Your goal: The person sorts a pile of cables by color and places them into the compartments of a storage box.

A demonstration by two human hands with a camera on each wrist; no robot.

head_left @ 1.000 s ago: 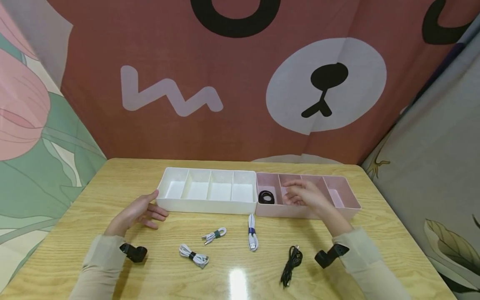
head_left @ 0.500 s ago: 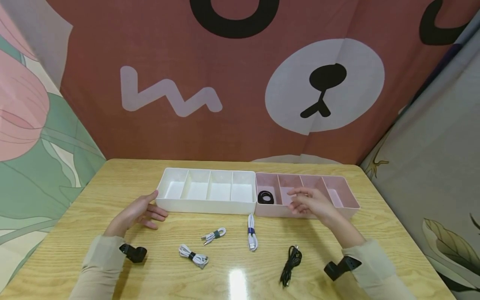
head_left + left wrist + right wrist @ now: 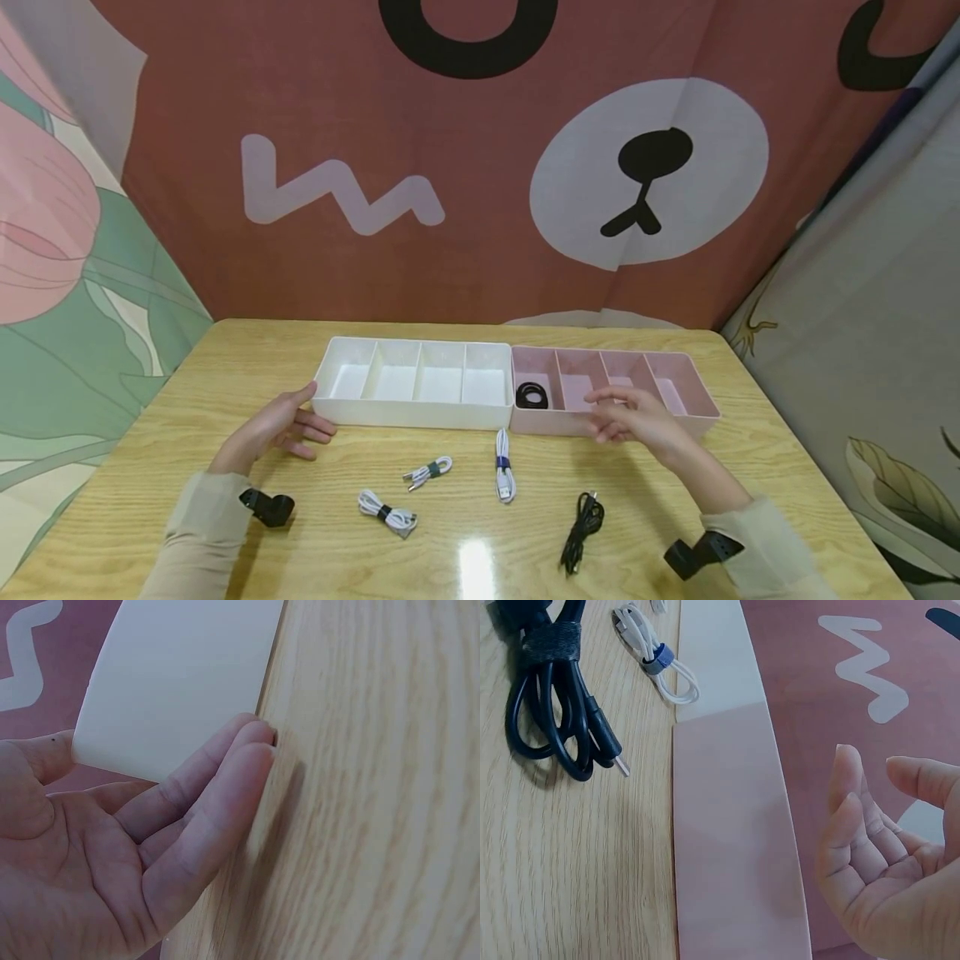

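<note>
A white divided box [image 3: 412, 414] stands at the back of the table, end to end with a pink divided box [image 3: 645, 423]. A coiled black cable [image 3: 532, 395] lies in the pink box's leftmost compartment. My left hand [image 3: 281, 421] rests at the white box's left end; its thumb meets the corner and its fingers stretch loosely along the front, as the left wrist view also shows. Over the pink box's front wall hovers my right hand [image 3: 630, 421], fingers loosely bent and holding nothing. In the right wrist view a gap shows between thumb [image 3: 922, 780] and fingers.
On the wooden table [image 3: 300, 533] before the boxes lie several bundled cables: a white one with a black tie [image 3: 387, 512], a short white one with a green tie [image 3: 428, 472], a white one with a blue tie [image 3: 505, 467], and a black one [image 3: 582, 532].
My right hand has drawn back to the right and slightly toward me, from over the pink box's compartments to its front wall. My left hand has stayed in place.
</note>
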